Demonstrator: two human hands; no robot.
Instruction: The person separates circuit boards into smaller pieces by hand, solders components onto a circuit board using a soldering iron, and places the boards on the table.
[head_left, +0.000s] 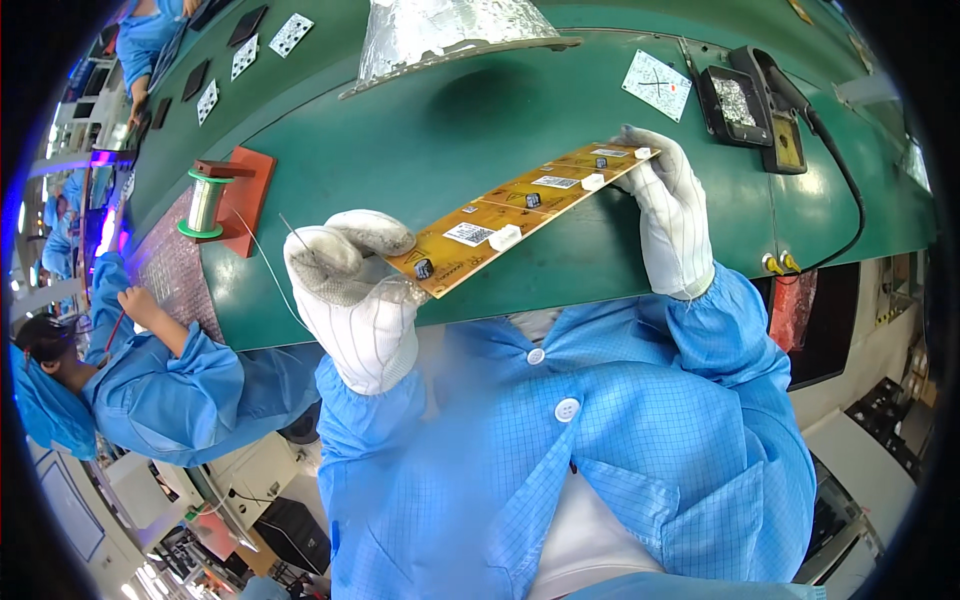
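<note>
Item, as I view it remotely: one amber circuit-board strip (497, 212), held above the bench (560, 95), between both hands, long axis slanting from near left to far right. Left hand (352, 288): pinching the near end. Right hand (672, 215): gripping the far end. Containers: black tray (742, 134), silvery shreds (734, 101) within; adjoining holder (784, 169), yellowish pad (789, 145) inside.

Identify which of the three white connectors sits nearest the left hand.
The white connector at the left end of the circuit board; both others sit nearer the right hand.
</note>
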